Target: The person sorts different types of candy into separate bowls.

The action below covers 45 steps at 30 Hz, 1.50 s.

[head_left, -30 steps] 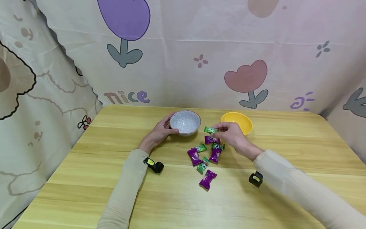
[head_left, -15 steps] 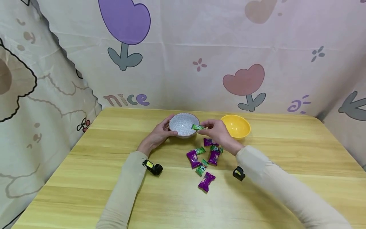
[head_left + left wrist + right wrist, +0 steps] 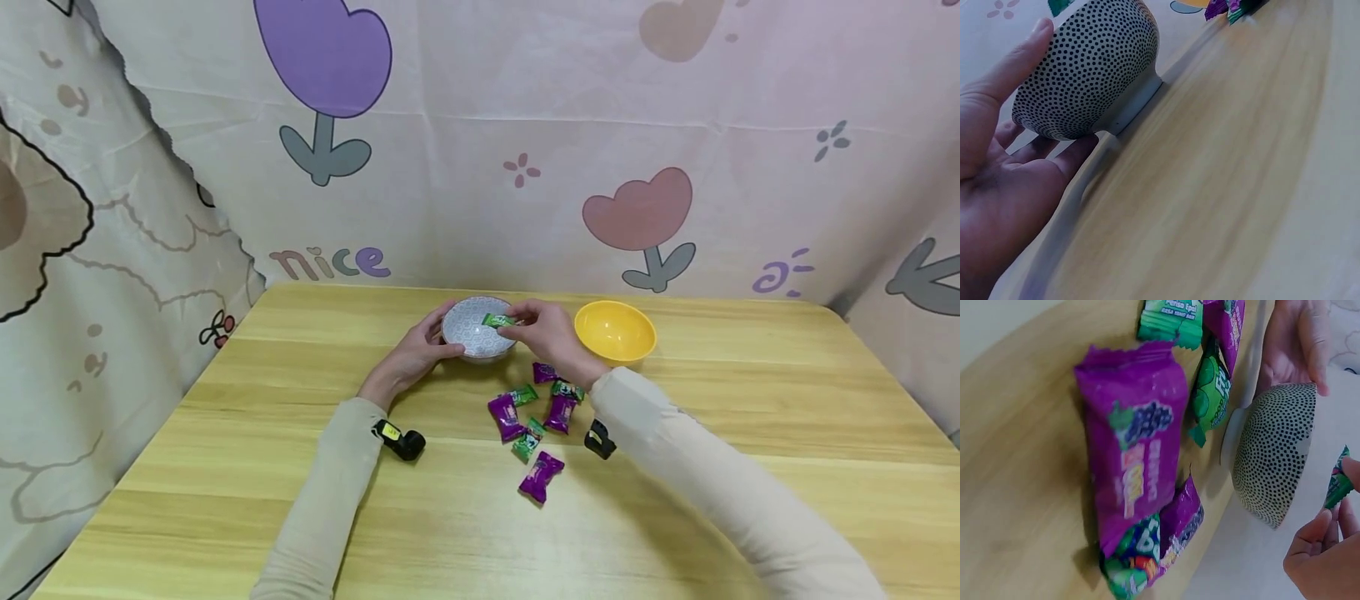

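Candy [image 3: 495, 320], pinched in the right hand's grip [image 3: 546, 330] over the bowl [image 3: 463, 327] near the far edge of the surface [image 3: 435, 533], is best let go low, with the left hand's grip [image 3: 415, 354] clamped on the bowl's side to steady it.

Pale wood-grain counter [image 3: 187, 467] | cream cloth backdrop [image 3: 465, 225] behind it | printed on it: purple tulip [image 3: 330, 62] upper left | pink tulip [image 3: 641, 215] right of centre | word "nice" [image 3: 325, 265] just above counter's far edge | red cherries [image 3: 221, 340] at left
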Each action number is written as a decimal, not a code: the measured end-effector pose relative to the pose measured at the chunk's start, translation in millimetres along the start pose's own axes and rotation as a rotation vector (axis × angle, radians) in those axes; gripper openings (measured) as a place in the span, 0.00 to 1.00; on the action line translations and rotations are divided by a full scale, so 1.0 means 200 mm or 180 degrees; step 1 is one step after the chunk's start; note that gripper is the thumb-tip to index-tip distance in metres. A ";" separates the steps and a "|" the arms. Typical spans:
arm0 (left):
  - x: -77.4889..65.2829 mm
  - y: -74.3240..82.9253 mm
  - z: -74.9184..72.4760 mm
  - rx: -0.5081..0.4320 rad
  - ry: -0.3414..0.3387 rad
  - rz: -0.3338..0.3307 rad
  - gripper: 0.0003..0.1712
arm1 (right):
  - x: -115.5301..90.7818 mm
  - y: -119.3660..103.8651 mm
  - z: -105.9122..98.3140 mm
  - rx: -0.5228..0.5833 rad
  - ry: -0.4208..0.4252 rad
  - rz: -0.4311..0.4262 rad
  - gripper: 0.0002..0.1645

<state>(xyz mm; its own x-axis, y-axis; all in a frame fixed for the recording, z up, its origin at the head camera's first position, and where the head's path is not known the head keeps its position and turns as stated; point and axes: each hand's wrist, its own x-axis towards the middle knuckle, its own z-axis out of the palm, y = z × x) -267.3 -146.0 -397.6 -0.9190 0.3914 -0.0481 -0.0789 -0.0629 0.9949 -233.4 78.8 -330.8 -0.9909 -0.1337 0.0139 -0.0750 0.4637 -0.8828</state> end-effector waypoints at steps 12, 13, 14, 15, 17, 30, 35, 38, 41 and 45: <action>-0.01 -0.01 -0.02 -0.0031 -0.0090 0.0048 0.49 | 0.03 -0.02 0.06 0.0222 0.0169 -0.0018 0.18; -0.01 -0.01 -0.02 -0.0031 -0.0101 0.0059 0.49 | 0.04 -0.02 0.06 0.0227 0.0183 -0.0029 0.18; -0.01 -0.01 -0.01 -0.0041 -0.0108 0.0065 0.49 | 0.04 -0.02 0.06 0.0237 0.0187 -0.0043 0.18; -0.01 -0.01 -0.01 -0.0050 -0.0111 0.0070 0.48 | 0.04 -0.02 0.06 0.0244 0.0187 -0.0053 0.17; 0.00 -0.01 -0.01 -0.0085 -0.0132 0.0081 0.48 | 0.04 -0.02 0.06 0.0230 0.0183 -0.0064 0.17; 0.01 -0.03 -0.02 -0.0302 -0.0166 0.0096 0.47 | 0.05 -0.02 0.01 0.0131 -0.0022 0.0003 0.25; 0.00 -0.03 -0.02 -0.0288 -0.0169 0.0110 0.47 | 0.05 -0.02 0.00 0.0124 -0.0011 0.0009 0.22; 0.00 -0.03 -0.01 -0.0271 -0.0164 0.0101 0.47 | 0.05 -0.02 -0.01 0.0100 -0.0012 -0.0023 0.22; -0.01 -0.02 -0.01 -0.0261 -0.0159 0.0082 0.47 | 0.04 -0.02 -0.01 0.0115 -0.0039 -0.0012 0.23; -0.01 -0.02 -0.01 -0.0247 -0.0162 0.0076 0.47 | 0.04 -0.01 -0.02 0.0141 -0.0069 -0.0016 0.24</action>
<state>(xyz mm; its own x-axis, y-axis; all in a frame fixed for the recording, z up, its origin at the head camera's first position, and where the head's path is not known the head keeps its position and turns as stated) -266.7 -148.9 -402.3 -0.9003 0.4349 -0.0179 -0.0886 -0.1429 0.9858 -242.2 79.3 -327.2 -0.9879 -0.1549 0.0086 -0.0744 0.4239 -0.9026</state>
